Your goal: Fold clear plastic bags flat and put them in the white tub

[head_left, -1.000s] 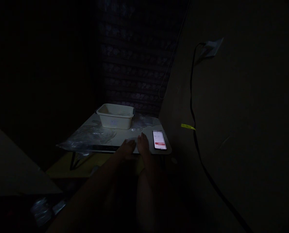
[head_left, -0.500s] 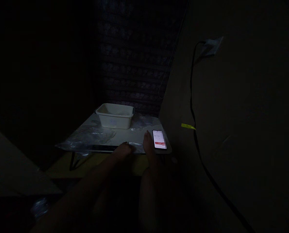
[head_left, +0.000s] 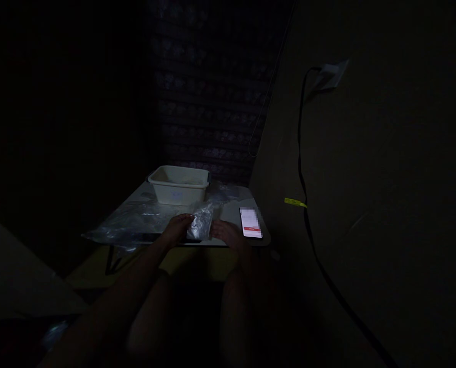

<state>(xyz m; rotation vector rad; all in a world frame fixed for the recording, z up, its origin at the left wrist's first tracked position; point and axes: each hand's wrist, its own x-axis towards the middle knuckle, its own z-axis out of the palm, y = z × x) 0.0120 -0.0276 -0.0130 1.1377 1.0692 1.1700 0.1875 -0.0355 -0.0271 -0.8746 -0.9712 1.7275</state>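
Observation:
In dim light, a small clear plastic bag point(head_left: 200, 223) stands raised over the front of a low table point(head_left: 136, 199). My left hand point(head_left: 177, 228) is closed on the bag's left edge. My right hand point(head_left: 226, 232) is at the bag's right side, its fingers stretched out towards it; whether they touch it is hard to tell. A lit phone point(head_left: 251, 223) lies on the table to the right of my right hand. Behind the bag stands a white rectangular tub point(head_left: 180, 189).
Loose clear plastic point(head_left: 116, 225) covers the table's left side and hangs over its edge. More plastic point(head_left: 223, 191) lies right of the tub. A black cable point(head_left: 300, 143) with a yellow tag point(head_left: 294, 202) runs down the right wall from a socket point(head_left: 332, 75).
My left hand has moved left and up, and the small bag is now lifted in it. My right hand has shifted left, away from the phone, with its fingers turned towards the bag.

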